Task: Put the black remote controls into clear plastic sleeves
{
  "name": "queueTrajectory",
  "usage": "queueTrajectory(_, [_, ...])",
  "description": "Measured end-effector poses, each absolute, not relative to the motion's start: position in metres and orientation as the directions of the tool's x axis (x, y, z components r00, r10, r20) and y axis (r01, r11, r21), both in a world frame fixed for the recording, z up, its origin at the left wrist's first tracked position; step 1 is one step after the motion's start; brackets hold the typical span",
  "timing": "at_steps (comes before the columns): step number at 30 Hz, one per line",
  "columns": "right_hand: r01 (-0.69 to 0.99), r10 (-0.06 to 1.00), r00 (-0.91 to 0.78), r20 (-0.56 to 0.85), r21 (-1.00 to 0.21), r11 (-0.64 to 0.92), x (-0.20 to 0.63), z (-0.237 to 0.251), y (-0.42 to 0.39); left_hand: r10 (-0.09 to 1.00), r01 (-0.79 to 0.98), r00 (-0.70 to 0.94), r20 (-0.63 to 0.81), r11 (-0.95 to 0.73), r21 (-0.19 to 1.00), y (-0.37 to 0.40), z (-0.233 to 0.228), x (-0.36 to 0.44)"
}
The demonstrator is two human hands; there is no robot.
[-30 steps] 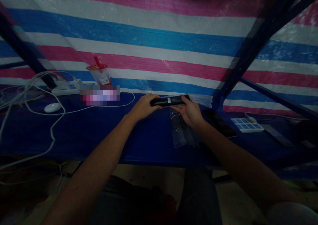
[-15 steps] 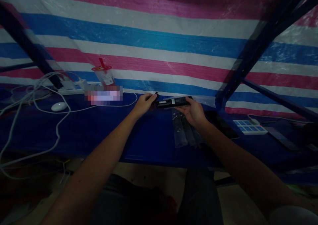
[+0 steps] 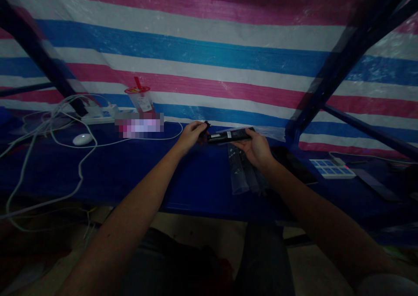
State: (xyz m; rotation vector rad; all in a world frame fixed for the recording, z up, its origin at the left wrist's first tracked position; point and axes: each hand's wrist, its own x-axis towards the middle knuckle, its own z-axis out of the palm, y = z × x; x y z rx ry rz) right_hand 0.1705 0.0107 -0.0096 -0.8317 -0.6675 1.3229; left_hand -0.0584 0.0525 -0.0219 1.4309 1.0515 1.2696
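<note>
Seen from a single head-worn camera facing forward and down: the wearer's legs (image 3: 266,261) show at the bottom edge, the blue desk (image 3: 196,178) crosses the middle and a striped sheet (image 3: 209,65) fills the upper part, close behind. The left hand (image 3: 192,136) and right hand (image 3: 257,149) appear near mid-frame, ahead of the lens.

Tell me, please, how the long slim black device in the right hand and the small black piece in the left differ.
The long slim black device is far longer than the small black piece. The device shows a pale label; the piece shows none. Both are hand-held.
</note>
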Motion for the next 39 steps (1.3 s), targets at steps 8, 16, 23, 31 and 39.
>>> queueTrajectory(8, [-0.550, 0.992, 0.127, -0.027, -0.834, 0.048, 0.171, -0.011, 0.011, 0.948, 0.079, 0.105, 0.302, -0.310, 0.947, 0.055, -0.025, -0.062])
queueTrajectory(16, [-0.537, 0.991, 0.129, -0.026, -0.842, 0.048, 0.170, -0.012, 0.011, 0.890, 0.196, 0.138, 0.434, -0.454, 0.869, 0.056, -0.026, -0.063])
queueTrajectory(23, [-0.528, 0.987, 0.158, -0.024, -0.847, 0.064, 0.168, -0.010, 0.009, 0.766, 0.499, 0.316, 0.560, -0.636, 0.588, 0.039, -0.020, -0.061])
queueTrajectory(31, [-0.546, 0.989, 0.149, -0.010, -0.834, 0.074, 0.167, -0.010, 0.009, 0.703, 0.528, 0.396, 0.590, -0.700, 0.480, 0.039, -0.020, -0.061])
queueTrajectory(39, [-0.539, 0.987, 0.163, 0.003, -0.837, 0.092, 0.168, -0.010, 0.009, 0.705, 0.530, 0.394, 0.589, -0.698, 0.481, 0.034, -0.014, -0.060])
